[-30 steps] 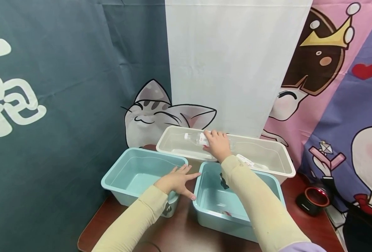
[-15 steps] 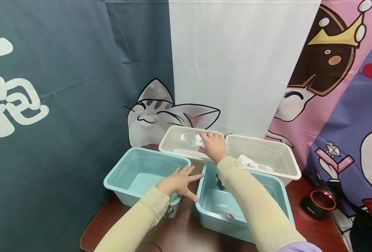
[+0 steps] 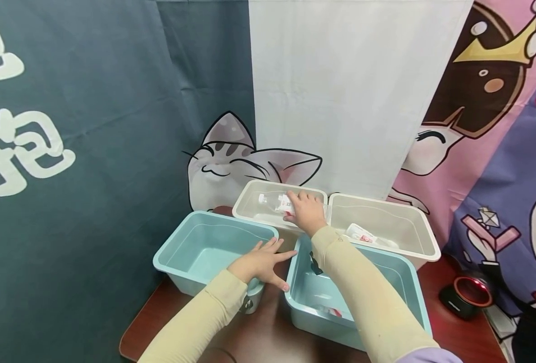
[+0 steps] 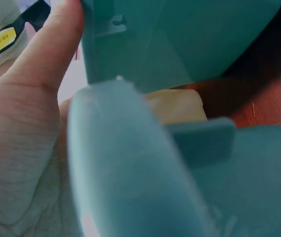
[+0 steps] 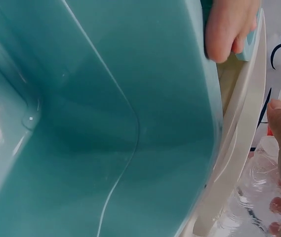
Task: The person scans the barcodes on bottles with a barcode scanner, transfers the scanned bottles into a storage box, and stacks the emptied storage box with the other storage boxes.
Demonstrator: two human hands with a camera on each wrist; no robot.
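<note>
A clear plastic bottle (image 3: pixel 286 204) with a white and red label lies sideways in my right hand (image 3: pixel 307 212). That hand grips it over the left cream bin (image 3: pixel 268 222). In the right wrist view, the thumb presses beside the label of the clear bottle (image 5: pixel 259 170). My left hand (image 3: pixel 260 263) is spread over the gap between two blue bins, its fingers straight. Its fingertips reach the rim of the left blue bin (image 3: pixel 204 227) and of the right blue bin (image 3: pixel 290 295). The left wrist view shows the left palm (image 4: pixel 21 133) close to a blurred blue rim.
A label-wrapped clear bottle (image 3: pixel 363 234) lies in the right cream bin (image 3: pixel 395 206). Something clear with a red label (image 3: pixel 333 311) lies in the right blue bin. A round black device (image 3: pixel 469 295) glows red at the right of the brown table (image 3: pixel 154 312). Printed curtains hang behind.
The right hand has shifted a little left with the bottle, farther over the left cream bin. The head view has turned slightly left. The left hand holds its place at the rims.
</note>
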